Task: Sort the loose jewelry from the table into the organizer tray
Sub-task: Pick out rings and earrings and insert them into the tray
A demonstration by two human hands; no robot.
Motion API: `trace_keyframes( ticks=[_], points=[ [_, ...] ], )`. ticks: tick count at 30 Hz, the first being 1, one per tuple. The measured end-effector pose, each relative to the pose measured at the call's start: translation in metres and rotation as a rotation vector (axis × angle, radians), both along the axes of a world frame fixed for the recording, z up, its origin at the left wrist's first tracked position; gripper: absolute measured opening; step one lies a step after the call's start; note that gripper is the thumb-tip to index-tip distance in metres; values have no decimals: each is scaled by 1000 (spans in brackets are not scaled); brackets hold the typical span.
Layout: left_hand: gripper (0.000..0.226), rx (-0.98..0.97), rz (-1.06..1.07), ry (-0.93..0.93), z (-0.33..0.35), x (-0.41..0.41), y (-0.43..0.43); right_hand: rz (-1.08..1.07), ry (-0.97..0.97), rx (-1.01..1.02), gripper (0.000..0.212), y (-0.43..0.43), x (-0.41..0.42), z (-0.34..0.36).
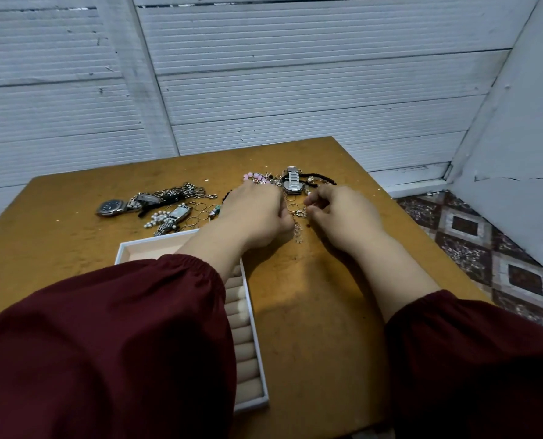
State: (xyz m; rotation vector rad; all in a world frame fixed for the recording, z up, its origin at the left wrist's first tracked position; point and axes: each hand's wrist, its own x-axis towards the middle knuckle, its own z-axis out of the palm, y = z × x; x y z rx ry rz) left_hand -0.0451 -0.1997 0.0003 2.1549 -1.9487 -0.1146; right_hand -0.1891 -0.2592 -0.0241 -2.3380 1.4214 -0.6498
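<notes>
The tray (256, 340) is white with soft tan rolls inside. It lies flat at the lower middle, partly hidden. Loose above it on the left are a dark watch (110, 206), a chain (184, 191), pearls (159, 218) and thin rings (200, 213). In the middle are pink beads (255, 177), a silver watch (292, 182) and a black cord (320, 177).

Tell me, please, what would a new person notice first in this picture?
The left hand and right hand meet over a tangle of small jewelry on the wooden table; what they hold is too small to tell. A dark-dial wristwatch lies among chains to the left, and the white organizer tray sits near, half hidden under the left maroon sleeve.
</notes>
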Motion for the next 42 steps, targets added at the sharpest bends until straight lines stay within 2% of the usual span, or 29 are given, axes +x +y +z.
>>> trace_keyframes(
  ticks=[6,11,16,22,26,34,42],
  points=[
    [17,-75,16,34,5,15,-1,23,104,-34,13,-3,14,0],
    [13,-96,19,148,10,21,4,25,171,-74,14,-4,20,1],
    [6,-94,12,231,10,24,7,12,171,-93,11,-4,23,-1],
    [16,-109,66,257,11,24,8,16,193,-145,12,-2,24,-1],
    [6,-116,77,262,12,24,9,27,176,-166,13,-1,25,-2],
    [9,-124,68,279,15,28,12,-3,-3,-111,12,-1,20,1],
    [6,-176,28,307,29,28,27,71,-472,-1,6,11,13,15]
  ],
)
